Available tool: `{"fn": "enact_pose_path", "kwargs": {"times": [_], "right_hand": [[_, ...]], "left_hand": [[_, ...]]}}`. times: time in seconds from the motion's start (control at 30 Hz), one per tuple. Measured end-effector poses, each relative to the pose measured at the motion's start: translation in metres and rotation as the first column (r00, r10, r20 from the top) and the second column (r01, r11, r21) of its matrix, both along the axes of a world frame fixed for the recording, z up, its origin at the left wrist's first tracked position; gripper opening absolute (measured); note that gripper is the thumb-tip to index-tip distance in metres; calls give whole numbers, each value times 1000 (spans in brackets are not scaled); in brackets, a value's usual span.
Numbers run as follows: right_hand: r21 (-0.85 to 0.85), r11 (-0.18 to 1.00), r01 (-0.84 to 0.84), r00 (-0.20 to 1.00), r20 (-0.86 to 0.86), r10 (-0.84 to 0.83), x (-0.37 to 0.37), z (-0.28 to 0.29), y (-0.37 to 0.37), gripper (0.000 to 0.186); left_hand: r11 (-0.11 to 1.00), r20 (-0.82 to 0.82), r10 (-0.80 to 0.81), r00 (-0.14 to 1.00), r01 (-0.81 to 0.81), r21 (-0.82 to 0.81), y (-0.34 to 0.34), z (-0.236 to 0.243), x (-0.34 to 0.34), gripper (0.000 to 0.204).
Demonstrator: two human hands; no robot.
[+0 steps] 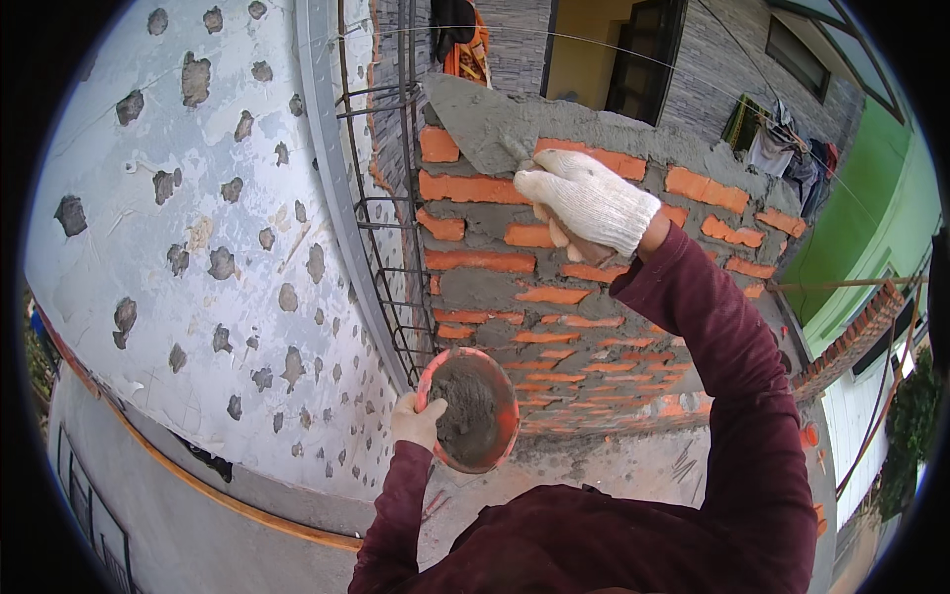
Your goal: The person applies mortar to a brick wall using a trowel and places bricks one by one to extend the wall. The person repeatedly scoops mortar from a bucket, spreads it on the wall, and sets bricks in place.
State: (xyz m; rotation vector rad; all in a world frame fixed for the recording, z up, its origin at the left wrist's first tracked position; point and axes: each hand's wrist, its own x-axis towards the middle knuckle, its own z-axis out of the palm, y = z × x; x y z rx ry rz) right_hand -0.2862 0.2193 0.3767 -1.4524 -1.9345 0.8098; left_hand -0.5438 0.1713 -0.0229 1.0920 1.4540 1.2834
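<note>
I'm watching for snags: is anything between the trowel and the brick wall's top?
Nothing visible. The trowel in the right hand overlaps the brick wall in view; contact is unclear. Steel rebar stands left, not between.

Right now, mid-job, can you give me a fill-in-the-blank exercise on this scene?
The left hand holds a round, reddish bowl of grey ____.
The right hand wears a white knitted ____.
That same hand holds a broad-bladed ____.
In the picture, the brick wall stands to the ____ of the upright steel bars.

Missing words: mortar; glove; trowel; right.
</note>
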Motion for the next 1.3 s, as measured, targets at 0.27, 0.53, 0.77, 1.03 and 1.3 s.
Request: {"fn": "enact_pose_path", "kwargs": {"times": [0.27,0.53,0.77,1.03,1.3], "right_hand": [[-7,985,171,985,-24,-171,43,-16,-21,36],[-87,950,301,911,-267,-313,109,-17,-66,31],[126,921,369,926,-138,-352,155,-42,-100,34],[57,958,280,938,-229,-260,178,-60,-75,31],[269,879,394,914,-11,-407,244,-95,-131,36]], "left_hand": [[999,72,-42,997,43,-19,-15,-10,3,25],[997,-1,-77,997,77,26,-32,-16,-2,22],[996,51,-48,998,52,-79,-42,-23,-8,20],[994,-151,-94,984,85,-68,-51,-5,6,20],[995,121,72,990,-62,-84,-95,-13,9,21]]}}
